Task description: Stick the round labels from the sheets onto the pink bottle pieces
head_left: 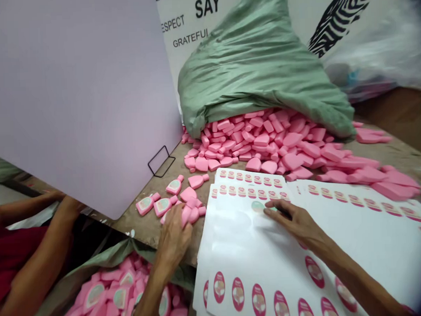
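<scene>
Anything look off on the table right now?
The green woven sack lies slumped on its side, with pink bottle-shaped foam pieces spilled loosely across the table. Some reach the edge of the sticker sheets. It looks like a spill, though it may be deliberate.

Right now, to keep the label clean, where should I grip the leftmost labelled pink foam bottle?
Pinch the leftmost labelled pink foam bottle by its body's two long edges, coming straight down from above. It lies flat, label up, so those edges keep the grip off the label; its narrow neck offers less to hold.
</scene>
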Demonstrator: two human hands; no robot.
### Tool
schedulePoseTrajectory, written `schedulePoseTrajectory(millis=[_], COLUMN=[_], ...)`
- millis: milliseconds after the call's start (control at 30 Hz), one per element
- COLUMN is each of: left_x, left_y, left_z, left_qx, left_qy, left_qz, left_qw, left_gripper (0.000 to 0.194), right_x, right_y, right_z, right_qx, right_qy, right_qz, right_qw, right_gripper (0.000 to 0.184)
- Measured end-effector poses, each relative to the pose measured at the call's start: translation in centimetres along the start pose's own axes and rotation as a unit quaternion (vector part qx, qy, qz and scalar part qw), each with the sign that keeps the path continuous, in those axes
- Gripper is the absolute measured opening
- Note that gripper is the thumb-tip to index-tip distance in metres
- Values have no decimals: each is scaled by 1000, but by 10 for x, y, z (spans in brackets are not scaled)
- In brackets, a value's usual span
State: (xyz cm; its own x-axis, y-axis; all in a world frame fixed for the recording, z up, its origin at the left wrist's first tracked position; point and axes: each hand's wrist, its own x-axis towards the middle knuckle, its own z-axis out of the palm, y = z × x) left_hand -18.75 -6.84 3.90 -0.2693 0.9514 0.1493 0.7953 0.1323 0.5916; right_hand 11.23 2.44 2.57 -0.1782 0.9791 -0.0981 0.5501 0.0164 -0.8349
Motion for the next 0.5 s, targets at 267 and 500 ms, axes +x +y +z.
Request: schedulePoseTrajectory(millis=[267, 500], left_x=[64, 118], left_y=[-10, -52], left_z=[8, -26], left_qx=[235, 128], left_qy=[79, 43], left_qz=[69, 45], left_qw=[966, 990], left_gripper=[52, 34], right_x=[-14, 19], right_y=[-1, -40], right_z=[10, 47], right_qx=[-38, -119], right_qy=[-27, -44], right_qz=[-16, -179], right_qw=[999, 976], right_gripper=[41, 35])
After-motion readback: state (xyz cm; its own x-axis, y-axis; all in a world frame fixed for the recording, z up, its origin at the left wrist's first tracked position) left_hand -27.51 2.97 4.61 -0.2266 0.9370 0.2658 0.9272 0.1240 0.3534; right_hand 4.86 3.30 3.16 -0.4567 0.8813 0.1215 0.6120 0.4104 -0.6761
